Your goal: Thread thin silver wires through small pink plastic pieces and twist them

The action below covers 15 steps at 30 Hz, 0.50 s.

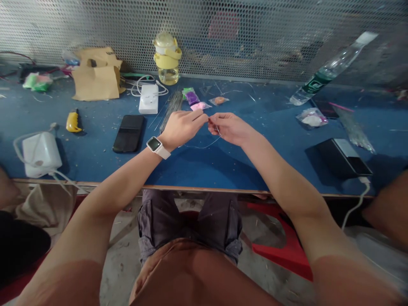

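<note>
Blue desk [255,161], no writing legible; I had my left hand [181,126] and right hand [230,127] raised together, fingers of both pinching thin wire [204,146].

My left hand [181,127] and right hand [230,128] meet fingertip to fingertip above the desk [204,165], a thin wire [200,146] looping beneath them. Left of my left hand lies a phone [128,133], and farther left a cutter [73,122]. Behind my hands lie small bags [194,100], with a charger [148,98] and a bottle [167,58] beyond. Well right of my right hand sits a box [343,158].
</note>
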Tool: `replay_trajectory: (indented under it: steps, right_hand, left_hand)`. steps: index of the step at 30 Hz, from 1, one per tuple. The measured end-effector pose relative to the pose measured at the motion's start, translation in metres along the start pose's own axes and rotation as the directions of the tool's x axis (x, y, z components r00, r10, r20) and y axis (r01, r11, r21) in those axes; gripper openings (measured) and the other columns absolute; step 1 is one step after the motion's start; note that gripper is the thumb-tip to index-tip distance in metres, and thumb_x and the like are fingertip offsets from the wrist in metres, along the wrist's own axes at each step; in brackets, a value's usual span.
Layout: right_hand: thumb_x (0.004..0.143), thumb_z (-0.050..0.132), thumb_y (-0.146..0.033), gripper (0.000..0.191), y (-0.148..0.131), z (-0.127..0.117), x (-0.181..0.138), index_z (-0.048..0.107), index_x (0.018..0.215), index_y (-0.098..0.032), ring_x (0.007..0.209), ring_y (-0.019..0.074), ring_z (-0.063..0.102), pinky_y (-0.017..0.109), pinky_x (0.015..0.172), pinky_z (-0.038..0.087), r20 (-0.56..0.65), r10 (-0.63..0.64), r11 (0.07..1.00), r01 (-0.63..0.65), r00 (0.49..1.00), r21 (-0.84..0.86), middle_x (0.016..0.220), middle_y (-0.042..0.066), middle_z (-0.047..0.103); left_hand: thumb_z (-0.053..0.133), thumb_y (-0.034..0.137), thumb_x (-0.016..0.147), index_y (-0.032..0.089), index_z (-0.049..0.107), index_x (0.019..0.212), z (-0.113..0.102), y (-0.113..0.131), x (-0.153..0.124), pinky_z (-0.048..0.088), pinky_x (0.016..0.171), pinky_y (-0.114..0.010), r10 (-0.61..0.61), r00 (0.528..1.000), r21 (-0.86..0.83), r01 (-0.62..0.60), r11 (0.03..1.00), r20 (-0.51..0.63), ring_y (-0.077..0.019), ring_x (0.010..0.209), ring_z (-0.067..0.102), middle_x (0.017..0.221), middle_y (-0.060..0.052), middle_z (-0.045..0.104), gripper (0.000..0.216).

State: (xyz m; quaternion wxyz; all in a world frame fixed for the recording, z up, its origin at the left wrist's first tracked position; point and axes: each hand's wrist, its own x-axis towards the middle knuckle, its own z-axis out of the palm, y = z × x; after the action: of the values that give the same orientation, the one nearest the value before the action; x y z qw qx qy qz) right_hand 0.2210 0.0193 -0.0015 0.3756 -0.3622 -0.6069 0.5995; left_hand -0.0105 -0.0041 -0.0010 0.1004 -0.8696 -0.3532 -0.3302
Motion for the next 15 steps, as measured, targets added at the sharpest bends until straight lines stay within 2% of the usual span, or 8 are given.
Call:
replay_trajectory:
  steps: [2, 4, 6, 7, 8, 10, 12, 15]
  right_hand:
    - [0.079, 0.103, -0.07, 0.054, 0.0, 0.0, 0.0, 0.073, 0.078, -0.024, 0.068, 0.0146, 0.061, 0.032, 0.06, 0.046, -0.031, -0.029, 0.999, 0.028, 0.999, -0.036, 0.078, 0.001, 0.071]
    - [0.083, 0.102, -0.065, 0.048, 0.0, 0.002, -0.002, 0.077, 0.082, -0.024, 0.069, 0.0162, 0.063, 0.034, 0.064, 0.049, -0.15, -0.171, 0.968, 0.138, 0.974, -0.21, 0.079, 0.002, 0.073]
    - [0.086, 0.101, -0.058, 0.039, 0.001, 0.005, -0.005, 0.08, 0.087, -0.025, 0.076, 0.0197, 0.069, 0.037, 0.073, 0.056, -0.248, -0.374, 0.865, 0.24, 0.894, -0.441, 0.084, 0.003, 0.077]
    - [0.088, 0.1, -0.054, 0.034, 0.002, 0.006, -0.007, 0.08, 0.089, -0.026, 0.082, 0.0221, 0.072, 0.04, 0.08, 0.059, -0.259, -0.468, 0.793, 0.272, 0.845, -0.545, 0.088, 0.003, 0.079]
    - [0.091, 0.098, -0.05, 0.029, 0.003, 0.007, -0.008, 0.081, 0.09, -0.027, 0.089, 0.0248, 0.075, 0.043, 0.087, 0.062, -0.242, -0.543, 0.717, 0.293, 0.804, -0.632, 0.092, 0.004, 0.081]
    - [0.1, 0.089, -0.045, 0.018, 0.006, 0.007, -0.009, 0.083, 0.095, -0.029, 0.103, 0.0301, 0.078, 0.05, 0.1, 0.063, -0.167, -0.629, 0.579, 0.315, 0.759, -0.752, 0.104, 0.006, 0.084]
    - [0.106, 0.081, -0.041, 0.012, 0.009, 0.006, -0.009, 0.087, 0.103, -0.032, 0.114, 0.0338, 0.078, 0.056, 0.11, 0.062, -0.096, -0.652, 0.488, 0.319, 0.752, -0.813, 0.113, 0.007, 0.086]
    - [0.11, 0.074, -0.039, 0.017, 0.013, 0.006, -0.007, 0.09, 0.112, -0.034, 0.119, 0.0352, 0.078, 0.06, 0.114, 0.061, -0.051, -0.641, 0.439, 0.312, 0.765, -0.843, 0.119, 0.007, 0.088]
  left_hand:
    - [0.044, 0.027, 0.12, 0.023, 0.076, 0.096, 0.002, 0.0, 0.0, 0.043, 0.067, -0.036, -0.022, 1.0, -0.011, 0.022, 1.0, 0.008, -0.0202, 0.072, 0.066, 0.089, -0.009, 0.074, 0.04]
    - [0.049, 0.027, 0.117, 0.023, 0.077, 0.099, 0.005, -0.001, -0.001, 0.043, 0.067, -0.035, -0.086, 0.996, -0.033, 0.086, 0.996, 0.006, -0.0208, 0.074, 0.067, 0.094, -0.009, 0.078, 0.034]
    - [0.055, 0.026, 0.114, 0.022, 0.077, 0.101, 0.008, -0.003, 0.0, 0.044, 0.067, -0.035, -0.179, 0.984, -0.079, 0.177, 0.981, -0.014, -0.021, 0.075, 0.068, 0.092, -0.009, 0.079, 0.026]
    - [0.058, 0.026, 0.112, 0.022, 0.077, 0.099, 0.01, -0.004, 0.0, 0.044, 0.067, -0.035, -0.228, 0.973, -0.111, 0.224, 0.968, -0.026, -0.0207, 0.074, 0.067, 0.087, -0.008, 0.078, 0.023]
    - [0.061, 0.026, 0.111, 0.022, 0.076, 0.097, 0.012, -0.004, 0.0, 0.044, 0.067, -0.034, -0.272, 0.962, -0.146, 0.265, 0.953, -0.035, -0.0202, 0.071, 0.065, 0.082, -0.006, 0.076, 0.021]
    - [0.064, 0.027, 0.109, 0.022, 0.074, 0.091, 0.015, -0.005, 0.0, 0.043, 0.065, -0.034, -0.332, 0.943, -0.209, 0.317, 0.925, -0.039, -0.0185, 0.065, 0.06, 0.072, -0.004, 0.072, 0.021]
    - [0.066, 0.026, 0.108, 0.022, 0.073, 0.089, 0.017, -0.005, 0.0, 0.043, 0.065, -0.034, -0.349, 0.937, -0.249, 0.331, 0.91, -0.031, -0.0172, 0.062, 0.058, 0.071, -0.003, 0.071, 0.02]
    - [0.065, 0.028, 0.11, 0.022, 0.072, 0.09, 0.016, -0.003, 0.0, 0.044, 0.066, -0.034, -0.322, 0.946, -0.256, 0.306, 0.917, -0.021, -0.017, 0.064, 0.059, 0.072, -0.003, 0.072, 0.021]
